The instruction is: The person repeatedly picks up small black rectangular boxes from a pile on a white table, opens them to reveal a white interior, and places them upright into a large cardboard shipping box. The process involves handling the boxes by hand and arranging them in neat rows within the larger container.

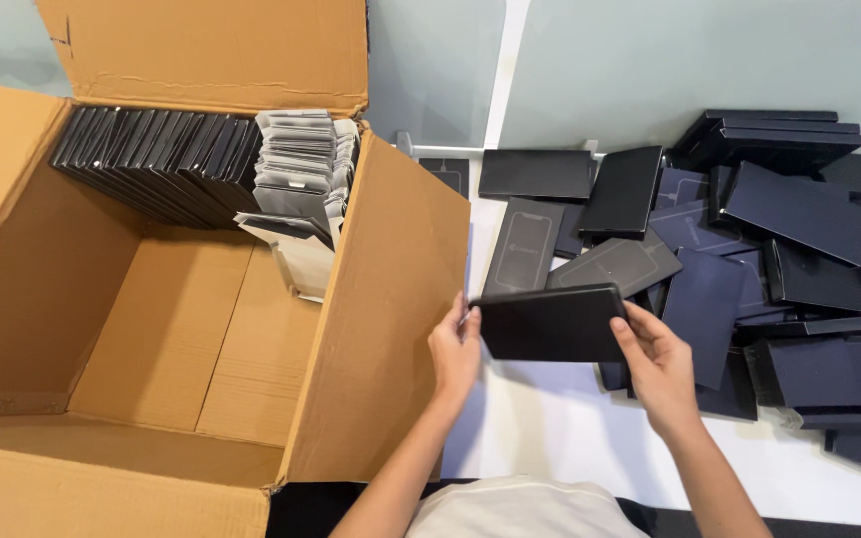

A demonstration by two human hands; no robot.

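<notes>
Both hands share one grip on a flat black box [550,324]: the left hand [455,351] pinches its left short edge, and the right hand [658,361] closes over its right end, thumb on top and fingers beneath. Neither grip is loose; each is shut on the box, which is held level just above the white bench [550,423], just right of the carton's near flap.

To the left stands a big open carton [151,329]. Along its far wall runs a row of black boxes [156,159] set on edge, packed tight, and next to them on the right a stack of grey-white packets [301,164], some slipping down toward the carton floor. Most of that floor is bare cardboard, so by my reckoning the carton is only a small part filled.

To the right, a loose heap of black and dark blue boxes [749,249] sprawls over the bench, lying flat, overlapping and at odd angles, with a few stacked at the far corner. Judging from the two sides, one row is stowed while a good many boxes lie outside, so most of the sorting appears left to do. The held box sits between heap and carton, nearer the heap, not yet over the carton opening.
</notes>
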